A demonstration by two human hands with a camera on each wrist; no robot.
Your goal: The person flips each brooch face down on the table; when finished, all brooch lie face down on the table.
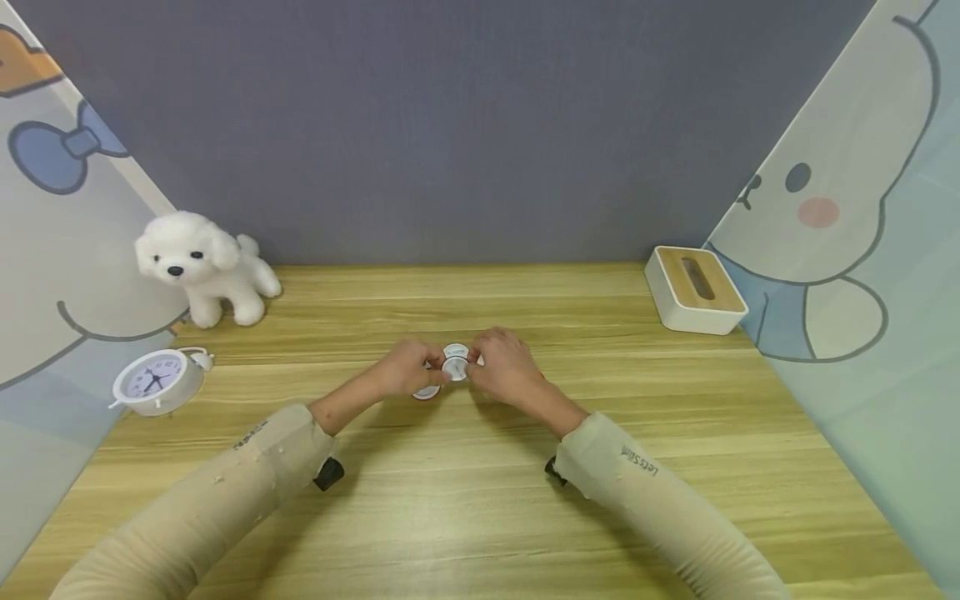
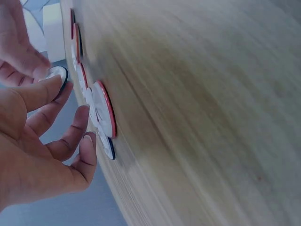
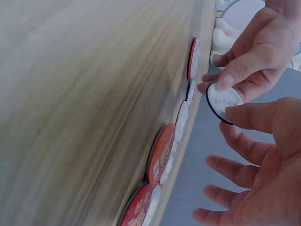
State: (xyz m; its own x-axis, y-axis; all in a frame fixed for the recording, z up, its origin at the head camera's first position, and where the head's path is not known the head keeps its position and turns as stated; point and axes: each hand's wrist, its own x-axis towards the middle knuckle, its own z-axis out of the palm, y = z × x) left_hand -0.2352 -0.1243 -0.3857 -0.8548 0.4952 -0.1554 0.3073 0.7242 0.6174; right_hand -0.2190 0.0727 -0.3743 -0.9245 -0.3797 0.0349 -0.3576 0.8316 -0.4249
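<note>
Both hands meet over the table around a small round disc (image 3: 218, 100) with a white face and a dark rim. My left hand (image 1: 408, 367) pinches one side of it between thumb and fingers. On the opposite edge, the thumb and forefinger of my right hand (image 1: 504, 365) pinch it too, the other fingers spread apart in the right wrist view. The disc is tilted and raised off the wood. Beneath lie several similar discs in a row, among them a red-rimmed one (image 2: 105, 110), an orange one (image 3: 161, 153) and a red one (image 3: 136, 207). My hands partly hide this row in the head view.
A white plush dog (image 1: 202, 262) stands at the back left of the wooden table (image 1: 450, 517), with a white alarm clock (image 1: 159, 382) in front of it. At the back right sits a white tissue box (image 1: 693, 292) with a wooden lid. A grey panel (image 1: 465, 133) rises behind.
</note>
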